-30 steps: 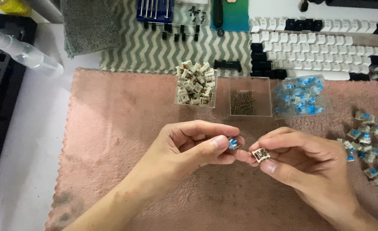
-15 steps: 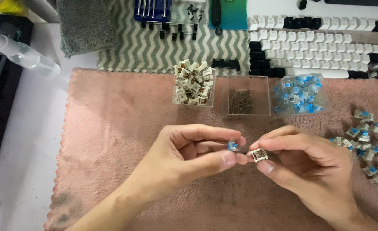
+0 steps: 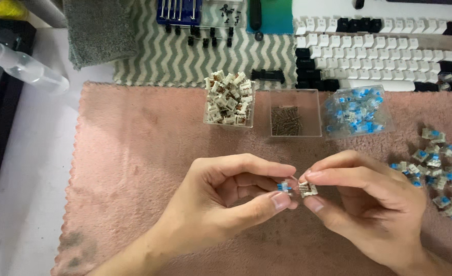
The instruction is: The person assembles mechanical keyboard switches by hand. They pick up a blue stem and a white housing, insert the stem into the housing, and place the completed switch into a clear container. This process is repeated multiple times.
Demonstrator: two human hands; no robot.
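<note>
My left hand (image 3: 226, 197) pinches a blue switch stem (image 3: 284, 187); my right hand (image 3: 369, 204) pinches the switch housing (image 3: 308, 189). They are not yet joined. Many loose switches (image 3: 435, 163) wait at the pink mat's (image 3: 134, 153) right edge.

Left hand (image 3: 226, 197), right hand (image 3: 374, 202): bare, no sleeves, short nails.

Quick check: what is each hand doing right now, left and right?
Left hand: pinched shut on a small blue switch part.
Right hand: pinched shut on a pale switch housing.
</note>
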